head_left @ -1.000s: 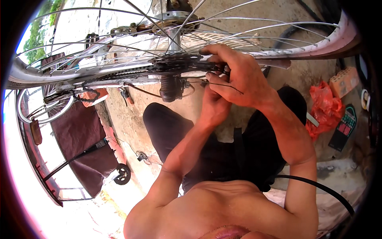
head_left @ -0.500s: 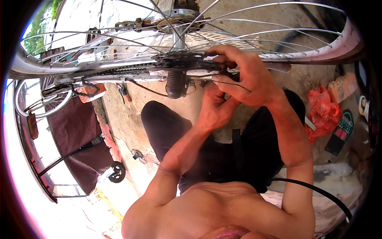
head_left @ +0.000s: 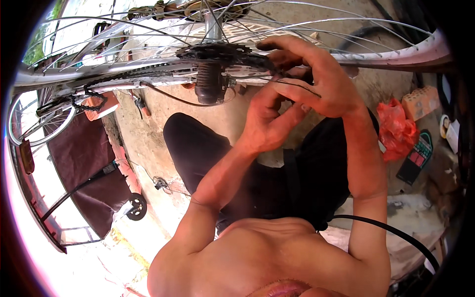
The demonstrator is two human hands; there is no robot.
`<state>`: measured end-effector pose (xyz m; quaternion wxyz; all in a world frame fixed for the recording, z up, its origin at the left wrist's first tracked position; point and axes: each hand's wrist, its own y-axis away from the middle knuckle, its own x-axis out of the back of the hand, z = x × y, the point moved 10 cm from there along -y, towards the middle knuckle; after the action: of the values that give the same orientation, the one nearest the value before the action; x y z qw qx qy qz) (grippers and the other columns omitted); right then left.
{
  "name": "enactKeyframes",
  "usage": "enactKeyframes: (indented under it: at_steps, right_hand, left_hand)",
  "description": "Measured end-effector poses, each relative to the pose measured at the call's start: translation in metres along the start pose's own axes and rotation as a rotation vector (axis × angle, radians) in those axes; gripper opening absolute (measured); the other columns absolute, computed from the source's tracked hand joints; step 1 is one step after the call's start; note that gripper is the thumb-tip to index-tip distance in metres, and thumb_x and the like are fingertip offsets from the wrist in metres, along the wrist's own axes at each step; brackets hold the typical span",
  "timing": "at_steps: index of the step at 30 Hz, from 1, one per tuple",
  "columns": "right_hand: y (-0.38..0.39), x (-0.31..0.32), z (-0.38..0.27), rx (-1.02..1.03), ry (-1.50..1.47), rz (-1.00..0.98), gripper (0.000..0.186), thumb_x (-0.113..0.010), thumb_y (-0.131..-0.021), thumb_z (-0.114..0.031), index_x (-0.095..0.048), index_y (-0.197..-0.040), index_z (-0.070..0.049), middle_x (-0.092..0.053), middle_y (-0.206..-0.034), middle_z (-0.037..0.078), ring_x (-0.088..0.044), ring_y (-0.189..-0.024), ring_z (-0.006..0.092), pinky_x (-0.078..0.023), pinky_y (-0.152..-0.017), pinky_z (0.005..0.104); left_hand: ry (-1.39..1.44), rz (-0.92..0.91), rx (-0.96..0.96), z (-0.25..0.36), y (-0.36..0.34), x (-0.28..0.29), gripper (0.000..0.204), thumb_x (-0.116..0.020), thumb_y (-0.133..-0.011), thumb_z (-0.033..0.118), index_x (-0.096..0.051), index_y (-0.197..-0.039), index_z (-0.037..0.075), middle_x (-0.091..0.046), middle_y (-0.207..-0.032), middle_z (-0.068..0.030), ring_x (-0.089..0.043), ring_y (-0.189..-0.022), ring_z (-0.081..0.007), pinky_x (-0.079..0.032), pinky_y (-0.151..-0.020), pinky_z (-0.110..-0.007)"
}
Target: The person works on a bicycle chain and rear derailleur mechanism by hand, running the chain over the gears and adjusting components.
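Observation:
Upright across the top of the head view stands a bicycle wheel (head_left: pixel 396 58), with a greasy sprocket cluster (head_left: pixel 213 53) at its lower middle. Beneath the sprockets juts a dark ribbed cylindrical part (head_left: pixel 208 85). My right hand (head_left: pixel 324 79) is curled at the right end of the sprockets, its index finger reaching above them. A thin dark cable (head_left: pixel 303 87) runs out from its fingers and over the thumb side. Just below and touching it, my left hand (head_left: pixel 269 121) is closed, with the thumb pointing right. What its fingers grip is hidden.
A chain (head_left: pixel 89 101) hangs at the left, near a brick (head_left: pixel 101 110). Farther left are a maroon cloth panel (head_left: pixel 81 163) and a small black wheel (head_left: pixel 137 206). At the right lie a red plastic bag (head_left: pixel 397 131), a holed brick (head_left: pixel 420 102) and a dark slipper (head_left: pixel 414 158).
The wheel and sprockets sit higher and farther left in view. Both hands have shifted slightly up, and the left thumb shows more clearly. The cable still crosses the right hand.

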<state>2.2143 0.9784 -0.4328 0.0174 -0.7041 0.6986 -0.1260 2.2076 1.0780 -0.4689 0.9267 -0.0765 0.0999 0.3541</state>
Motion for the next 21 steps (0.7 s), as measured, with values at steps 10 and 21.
enactKeyframes:
  at_steps: [10,21]
  right_hand:
    - [0.027,0.032,-0.002,-0.158,0.042,0.025,0.064,-0.073,-0.081,-0.024,-0.056,-0.139,-0.003,-0.066,-0.115,0.008,-0.062,-0.106,0.0176,-0.05,-0.094,0.0335]
    - [0.059,0.081,-0.013,-0.084,-0.215,0.251,0.041,-0.07,-0.086,-0.012,-0.062,-0.123,0.002,-0.067,-0.106,0.007,-0.065,-0.094,0.0129,-0.051,-0.083,0.0269]
  left_hand:
    - [0.396,-0.027,0.087,0.005,-0.006,-0.018,0.056,-0.064,-0.091,-0.004,-0.043,-0.143,0.001,-0.059,-0.135,-0.016,-0.064,-0.101,-0.0187,-0.057,-0.082,-0.034]
    - [0.57,-0.123,-0.015,0.012,-0.009,-0.03,0.087,-0.071,-0.087,0.011,-0.024,-0.16,0.019,-0.052,-0.145,-0.0207,-0.065,-0.09,-0.0306,-0.054,-0.077,-0.037]
